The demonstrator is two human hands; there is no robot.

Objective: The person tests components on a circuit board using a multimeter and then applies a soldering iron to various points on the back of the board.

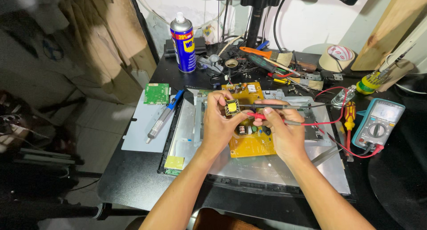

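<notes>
Two hands mid-frame, left hand pinching yellow transformer, right hand gripping probes, blue spray can upper left, teal multimeter right

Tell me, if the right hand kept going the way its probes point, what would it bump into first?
The right hand points its probes left, at the small yellow transformer held by the left hand. It would likely meet that first; the tips already seem to touch it.

Yellow transformer with dark frame; mustard-yellow power board on a silver-grey metal panel. Probes red and black, red lead wire, teal multimeter with grey screen and black dial. Blue-and-yellow spray can with red band, small green circuit board, blue-and-silver desoldering pump, black table.
</notes>
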